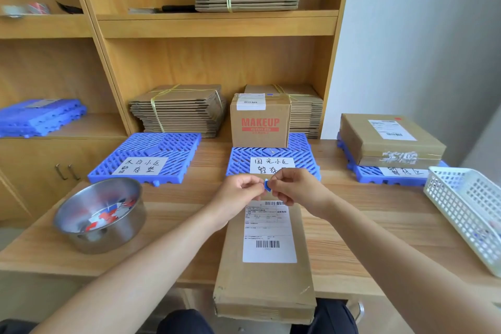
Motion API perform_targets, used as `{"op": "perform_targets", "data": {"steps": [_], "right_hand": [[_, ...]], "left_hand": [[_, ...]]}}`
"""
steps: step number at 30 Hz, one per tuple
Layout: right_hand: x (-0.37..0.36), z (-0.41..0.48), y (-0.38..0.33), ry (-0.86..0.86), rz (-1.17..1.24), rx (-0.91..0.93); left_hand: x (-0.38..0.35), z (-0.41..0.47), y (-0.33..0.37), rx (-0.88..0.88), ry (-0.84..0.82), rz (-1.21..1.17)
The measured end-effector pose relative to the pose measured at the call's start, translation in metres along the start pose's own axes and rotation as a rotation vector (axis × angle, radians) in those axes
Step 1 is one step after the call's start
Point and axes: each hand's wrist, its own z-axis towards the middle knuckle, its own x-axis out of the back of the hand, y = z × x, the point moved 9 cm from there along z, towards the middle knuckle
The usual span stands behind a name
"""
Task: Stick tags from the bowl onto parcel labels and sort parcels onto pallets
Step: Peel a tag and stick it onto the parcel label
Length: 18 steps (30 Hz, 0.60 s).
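Observation:
A small blue tag [267, 185] is pinched between my left hand [238, 191] and my right hand [294, 187], just above the far end of a long flat cardboard parcel [267, 287]. The parcel lies lengthwise in front of me and overhangs the table's near edge. Its white shipping label [268, 233] faces up. A steel bowl [101, 215] at the left holds several red, blue and white tags. Three blue pallets stand behind: the left pallet [146, 157] bears only a paper sign, the middle pallet [273, 163] carries a MAKEUP box [260, 122], the right pallet [390, 173] carries a flat parcel [390, 141].
A white perforated basket [469, 211] sits at the table's right edge. Bundled flat cartons [179, 110] are stacked on the wooden shelves behind the pallets. Spare blue pallets [40, 116] lie on a left shelf. A grey wall rises at the right.

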Motion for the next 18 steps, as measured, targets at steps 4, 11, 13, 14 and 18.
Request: {"op": "perform_targets", "data": {"steps": [4,11,13,14,18], "right_hand": [[0.0002,0.0006,-0.0011,0.008,-0.021,0.005],[0.0003,0.0005,-0.0029,0.016,-0.035,-0.005],[0.0005,0.0003,-0.0042,0.022,-0.051,-0.001],[0.0007,0.0004,-0.005,0.026,-0.059,0.001],[-0.0015,0.0009,-0.0052,0.026,-0.057,0.015]], "left_hand": [[0.001,0.001,-0.0032,0.009,-0.001,-0.03],[0.002,0.0032,-0.0075,0.021,0.0,-0.05],[0.0021,0.0035,-0.0079,0.018,-0.002,-0.05],[0.002,0.0039,-0.0077,0.018,-0.007,-0.05],[0.0028,0.0042,-0.0087,0.014,-0.009,-0.043]]}}
